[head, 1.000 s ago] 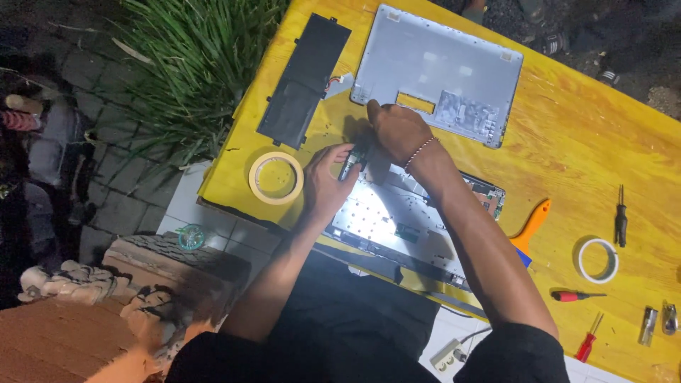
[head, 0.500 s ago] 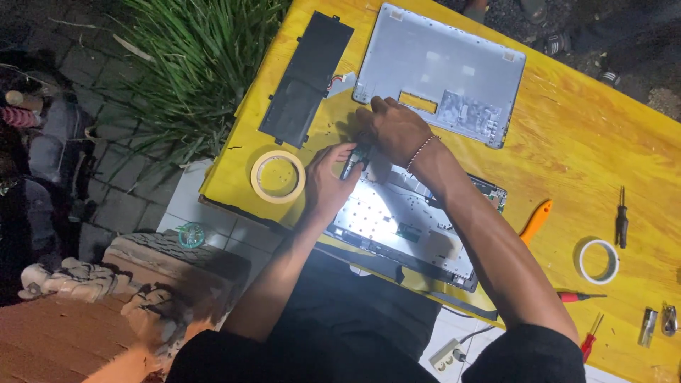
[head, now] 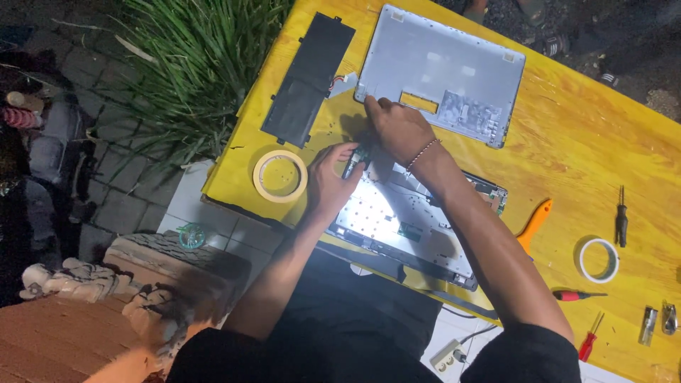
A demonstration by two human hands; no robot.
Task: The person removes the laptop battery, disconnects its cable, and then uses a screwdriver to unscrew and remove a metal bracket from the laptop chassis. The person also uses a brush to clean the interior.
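Left hand (head: 328,186) pinches a small dark part (head: 357,157) at the far-left corner of the opened laptop base (head: 397,220) on the yellow table (head: 582,156); right hand (head: 399,129), fingers curled, presses just beyond it, equally near.

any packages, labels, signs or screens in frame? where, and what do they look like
No packages, signs or lit screens.
Pale label patch: on the grey laptop cover at the table's far side, rectangular, whitish-grey, print too small to tell.
Small green sticker: on the open laptop chassis below both hands, rectangular.
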